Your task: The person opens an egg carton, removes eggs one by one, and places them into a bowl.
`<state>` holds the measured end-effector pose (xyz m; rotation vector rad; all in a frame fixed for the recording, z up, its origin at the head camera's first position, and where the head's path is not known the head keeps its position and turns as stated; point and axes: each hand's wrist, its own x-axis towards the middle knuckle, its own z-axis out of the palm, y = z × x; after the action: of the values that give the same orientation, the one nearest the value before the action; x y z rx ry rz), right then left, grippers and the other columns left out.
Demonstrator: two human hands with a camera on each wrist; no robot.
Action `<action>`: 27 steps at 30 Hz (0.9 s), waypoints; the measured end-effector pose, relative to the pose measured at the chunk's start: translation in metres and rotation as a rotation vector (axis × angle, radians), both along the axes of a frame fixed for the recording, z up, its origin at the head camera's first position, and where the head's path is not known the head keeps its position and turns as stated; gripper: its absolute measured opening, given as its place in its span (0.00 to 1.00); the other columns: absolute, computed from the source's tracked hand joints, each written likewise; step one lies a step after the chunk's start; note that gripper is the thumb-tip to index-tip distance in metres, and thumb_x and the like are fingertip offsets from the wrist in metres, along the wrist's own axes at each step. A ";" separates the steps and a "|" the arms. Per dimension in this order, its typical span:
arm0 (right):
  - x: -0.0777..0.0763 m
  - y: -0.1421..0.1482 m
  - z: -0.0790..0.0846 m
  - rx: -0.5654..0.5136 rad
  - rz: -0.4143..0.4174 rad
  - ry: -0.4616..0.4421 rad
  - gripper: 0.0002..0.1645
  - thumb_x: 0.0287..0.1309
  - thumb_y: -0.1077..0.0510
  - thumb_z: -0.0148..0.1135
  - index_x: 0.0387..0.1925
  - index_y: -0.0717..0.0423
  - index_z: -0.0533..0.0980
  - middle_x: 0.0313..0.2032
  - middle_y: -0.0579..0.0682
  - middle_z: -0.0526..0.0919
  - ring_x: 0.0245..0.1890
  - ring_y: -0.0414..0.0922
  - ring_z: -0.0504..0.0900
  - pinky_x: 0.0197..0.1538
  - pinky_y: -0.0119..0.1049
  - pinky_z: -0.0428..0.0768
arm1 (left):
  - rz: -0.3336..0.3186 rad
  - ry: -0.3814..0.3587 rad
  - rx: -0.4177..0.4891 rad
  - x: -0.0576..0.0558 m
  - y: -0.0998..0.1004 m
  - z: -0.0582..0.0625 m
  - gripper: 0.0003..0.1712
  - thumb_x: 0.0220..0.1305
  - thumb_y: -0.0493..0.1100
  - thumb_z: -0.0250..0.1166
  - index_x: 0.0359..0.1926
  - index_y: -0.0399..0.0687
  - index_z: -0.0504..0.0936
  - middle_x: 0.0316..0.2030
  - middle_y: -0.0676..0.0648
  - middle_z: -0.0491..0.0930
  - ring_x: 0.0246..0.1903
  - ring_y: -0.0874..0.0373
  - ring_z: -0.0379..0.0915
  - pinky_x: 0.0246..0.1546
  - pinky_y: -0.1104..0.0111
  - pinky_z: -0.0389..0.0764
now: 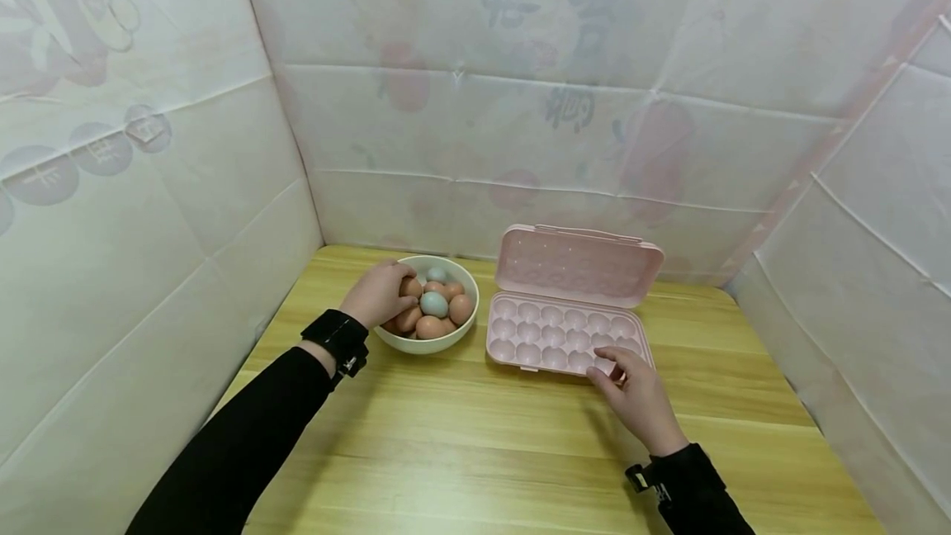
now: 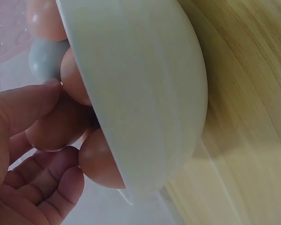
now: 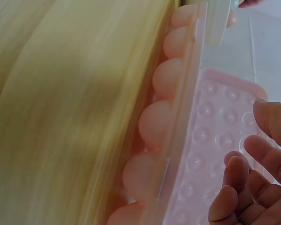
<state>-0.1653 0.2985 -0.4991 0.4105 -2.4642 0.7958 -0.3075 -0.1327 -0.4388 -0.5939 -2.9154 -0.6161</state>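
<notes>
A cream bowl (image 1: 427, 346) of brown and pale blue-green eggs stands left of centre in the head view. My left hand (image 1: 374, 294) reaches over its left rim and holds a brown egg (image 2: 61, 124) between thumb and fingers, among the other eggs. To the right lies a pink egg box (image 1: 551, 335), its lid (image 1: 575, 264) raised at the back and its visible cups without eggs. My right hand (image 1: 637, 399) hovers by the box's front right corner, fingers loosely bent and apart, with nothing between them. One pale blue-green egg (image 1: 434, 305) sits near the thumb of the left hand.
Both objects stand towards the back of a wood-grain table (image 1: 475, 444). White printed sheets (image 1: 475, 130) rise behind the table and on both sides. The bowl and the egg box are close together, with a narrow strip of table between them.
</notes>
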 end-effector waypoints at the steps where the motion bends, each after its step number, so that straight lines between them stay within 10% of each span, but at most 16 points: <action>1: 0.000 0.000 -0.001 0.002 -0.004 -0.002 0.21 0.56 0.66 0.80 0.51 0.65 0.85 0.34 0.50 0.84 0.28 0.29 0.72 0.28 0.29 0.77 | 0.001 0.004 -0.002 0.000 0.000 -0.001 0.25 0.68 0.42 0.75 0.62 0.37 0.83 0.55 0.33 0.83 0.50 0.39 0.83 0.54 0.47 0.85; 27: -0.001 0.002 -0.013 -0.006 -0.020 -0.021 0.20 0.57 0.65 0.79 0.51 0.63 0.85 0.31 0.45 0.82 0.29 0.30 0.73 0.31 0.29 0.79 | -0.005 0.033 -0.032 -0.001 0.002 -0.009 0.26 0.70 0.45 0.73 0.62 0.36 0.81 0.55 0.33 0.83 0.52 0.38 0.83 0.55 0.47 0.84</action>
<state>-0.1661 0.3003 -0.5119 0.3767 -2.4810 0.8028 -0.3082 -0.1305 -0.4480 -0.6094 -2.8990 -0.5560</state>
